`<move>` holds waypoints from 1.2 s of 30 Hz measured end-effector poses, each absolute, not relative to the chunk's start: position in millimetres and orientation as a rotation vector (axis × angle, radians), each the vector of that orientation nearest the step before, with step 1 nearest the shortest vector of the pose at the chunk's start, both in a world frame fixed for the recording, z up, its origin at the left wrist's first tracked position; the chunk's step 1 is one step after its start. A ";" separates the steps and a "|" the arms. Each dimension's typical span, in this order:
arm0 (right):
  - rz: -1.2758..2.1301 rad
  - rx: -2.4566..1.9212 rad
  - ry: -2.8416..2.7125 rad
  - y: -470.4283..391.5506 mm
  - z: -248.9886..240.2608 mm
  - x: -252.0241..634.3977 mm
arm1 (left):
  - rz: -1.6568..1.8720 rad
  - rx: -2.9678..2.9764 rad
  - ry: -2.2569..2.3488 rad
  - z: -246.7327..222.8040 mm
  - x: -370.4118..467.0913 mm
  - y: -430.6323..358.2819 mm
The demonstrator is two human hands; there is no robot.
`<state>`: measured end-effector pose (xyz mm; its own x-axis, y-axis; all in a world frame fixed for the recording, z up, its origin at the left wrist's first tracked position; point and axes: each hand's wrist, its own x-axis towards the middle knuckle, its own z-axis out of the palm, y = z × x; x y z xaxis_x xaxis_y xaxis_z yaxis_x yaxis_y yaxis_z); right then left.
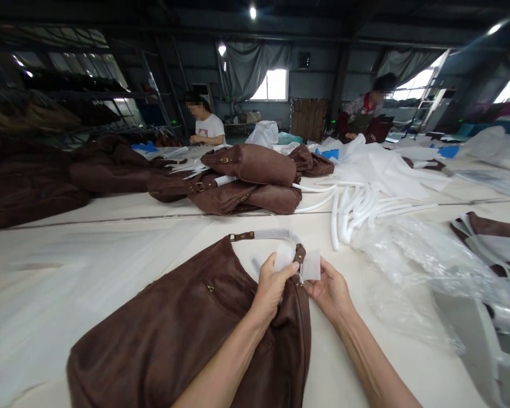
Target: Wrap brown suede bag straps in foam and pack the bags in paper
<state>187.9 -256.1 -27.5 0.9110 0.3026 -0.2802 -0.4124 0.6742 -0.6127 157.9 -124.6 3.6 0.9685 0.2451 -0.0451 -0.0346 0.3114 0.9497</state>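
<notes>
A dark brown leather bag (161, 334) lies on the pale table in front of me, its strap (276, 233) wrapped in white material and arched at the top. My left hand (272, 283) is closed around the strap's right end, thumb beside the brown tab (300, 255) with its brass stud. A small white sheet (311, 265) sticks out to the right of the tab. My right hand (332, 288) pinches this sheet near the metal ring, its fingertips close to the bag's edge.
Brown bags (259, 164) are piled across the table, with more at the left. White tubes (348, 215), clear plastic (408, 249) and white sheets (378, 164) lie to the right. Two people, one in a white shirt (212, 127), are behind the table.
</notes>
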 end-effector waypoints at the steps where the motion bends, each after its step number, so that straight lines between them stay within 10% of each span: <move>1: 0.411 -0.728 0.174 -253.2 -28.4 189.8 | 0.181 1.250 0.189 4.2 157.9 -124.6; 36: 0.288 -0.914 0.082 -227.5 -13.3 181.1 | -0.036 1.164 0.336 4.1 159.8 -124.4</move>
